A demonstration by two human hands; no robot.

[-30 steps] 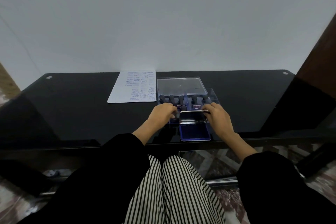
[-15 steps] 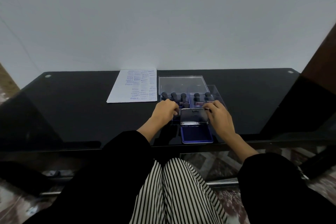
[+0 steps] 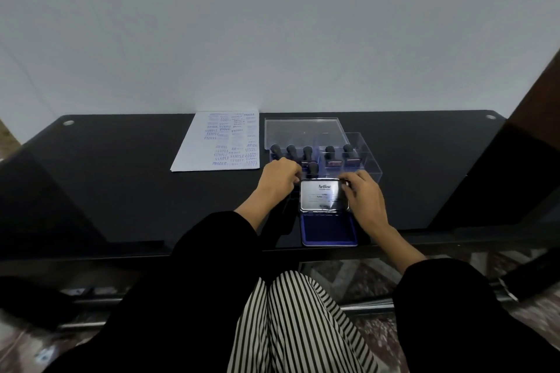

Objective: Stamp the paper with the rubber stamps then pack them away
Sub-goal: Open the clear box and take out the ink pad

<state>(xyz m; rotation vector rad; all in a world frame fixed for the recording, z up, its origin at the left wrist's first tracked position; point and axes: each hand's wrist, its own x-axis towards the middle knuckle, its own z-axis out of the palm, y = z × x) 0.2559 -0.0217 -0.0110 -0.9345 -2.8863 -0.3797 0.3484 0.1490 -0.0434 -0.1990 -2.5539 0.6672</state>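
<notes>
A blue ink pad (image 3: 328, 228) lies open near the table's front edge. Its silver lid (image 3: 321, 198) stands tilted over the pad, printed top facing me. My left hand (image 3: 280, 175) grips the lid's upper left corner and my right hand (image 3: 363, 195) grips its right edge. Behind the lid, a clear plastic box (image 3: 371, 159) holds several black-handled rubber stamps (image 3: 307, 153) upright. The stamped white paper (image 3: 221, 142), covered with blue prints, lies flat to the left of the box.
The box's clear cover (image 3: 304, 133) lies flat behind the stamps, near the wall. The black glass table (image 3: 121, 191) ends just before my knees. A dark wooden panel (image 3: 539, 94) rises at the right.
The ink pad lid has swung from leaning back to tilting toward me over the blue pad. Both hands stayed on its edges.
</notes>
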